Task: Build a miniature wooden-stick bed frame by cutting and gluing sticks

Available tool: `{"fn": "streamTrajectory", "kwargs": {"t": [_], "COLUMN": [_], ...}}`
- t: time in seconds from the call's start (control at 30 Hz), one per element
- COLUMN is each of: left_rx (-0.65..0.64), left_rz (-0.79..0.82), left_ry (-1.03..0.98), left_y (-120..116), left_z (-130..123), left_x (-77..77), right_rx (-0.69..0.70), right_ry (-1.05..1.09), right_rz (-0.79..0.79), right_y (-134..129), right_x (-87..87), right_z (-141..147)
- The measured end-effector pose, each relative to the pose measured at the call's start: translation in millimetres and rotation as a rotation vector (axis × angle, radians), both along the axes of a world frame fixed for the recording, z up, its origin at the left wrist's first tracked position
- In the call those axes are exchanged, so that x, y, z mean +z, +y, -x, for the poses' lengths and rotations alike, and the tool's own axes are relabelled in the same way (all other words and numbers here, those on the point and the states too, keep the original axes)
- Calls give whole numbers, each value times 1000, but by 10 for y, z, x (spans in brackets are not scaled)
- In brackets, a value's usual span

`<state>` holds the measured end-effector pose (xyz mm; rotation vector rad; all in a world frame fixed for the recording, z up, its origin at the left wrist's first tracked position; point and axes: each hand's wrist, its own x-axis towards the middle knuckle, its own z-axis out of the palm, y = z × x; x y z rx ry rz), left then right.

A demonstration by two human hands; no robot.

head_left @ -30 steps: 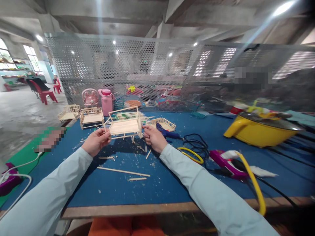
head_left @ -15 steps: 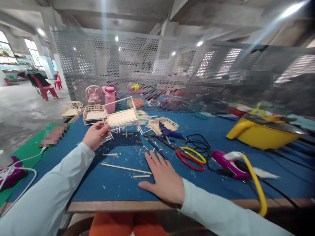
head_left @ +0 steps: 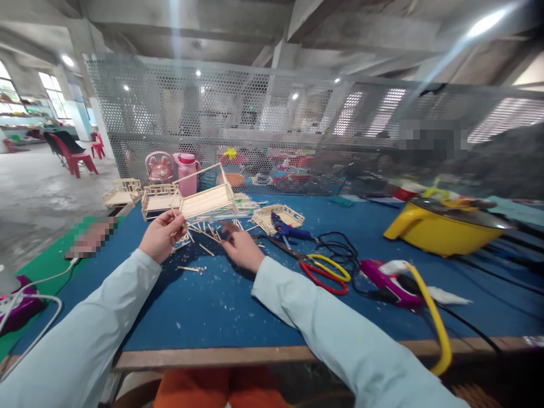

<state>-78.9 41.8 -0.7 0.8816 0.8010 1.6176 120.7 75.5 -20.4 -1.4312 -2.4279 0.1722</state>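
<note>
My left hand [head_left: 164, 237] pinches the near left corner of a small bed-like frame of thin wooden sticks [head_left: 206, 201], holding it tilted above the mat. To its right, my right hand [head_left: 243, 248] is over loose short sticks [head_left: 207, 249], thumb and forefinger apart; the other fingers are partly hidden and blurred. I see nothing held in it. Beside this hand lies a tray-like stick piece [head_left: 278, 218], with a blue glue gun [head_left: 291, 229] resting against it. Scissors with red and yellow handles [head_left: 325, 273] lie to the right.
Two more stick models [head_left: 160, 199] stand at the back left, near a pink bottle [head_left: 187, 175]. A perforated metal screen [head_left: 255, 124] closes off the back. On the right are a yellow pot [head_left: 442, 229], a purple power strip [head_left: 393, 286] and black cables [head_left: 342, 249].
My right hand has moved from flat on the near mat forward and left to the loose sticks. The long and short sticks beside it are gone from the near mat. My left hand still holds the frame.
</note>
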Motion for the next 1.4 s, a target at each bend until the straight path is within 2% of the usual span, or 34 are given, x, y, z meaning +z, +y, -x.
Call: {"fn": "streamTrajectory", "kwargs": {"t": [0.13,0.23,0.27,0.33,0.4,0.47,0.53,0.63,0.83,1.17,1.4], "left_rx": [-5,-12,-16,-15,-10,-4,-9,-17,-20,-22,-32], "left_rz": [16,23,23,22,22,23,21,23,29,35,25], "left_ry": [3,16,21,28,29,25,26,29,29,65,81], "left_y": [1,-2,-3,-5,-5,-2,2,5,-6,4,0], "left_z": [-24,-33,-32,-26,-17,-11,-9,-14,-25,-23,-25], "left_x": [-6,-12,-14,-18,-22,-27,-32,-38,-33,-57,-69], "right_rx": [-133,-165,-136,25,144,57,-158,-344,-349,-434,-530], "right_ry": [-95,-165,-180,-169,-135,-154,-224,-314,-397,-361,-367], "right_rz": [33,48,37,49,24,-47,-92,-28,17,19,57], "right_y": [-258,-423,-445,-434,-385,-345,-331,-322,-289,-424,-505], "right_x": [11,-98,-131,-155,-109,-19,65,103,-6,24,-52], "right_z": [-270,-213,-160,-63,-38,-113,-266,-528,-766,-813,-836]}}
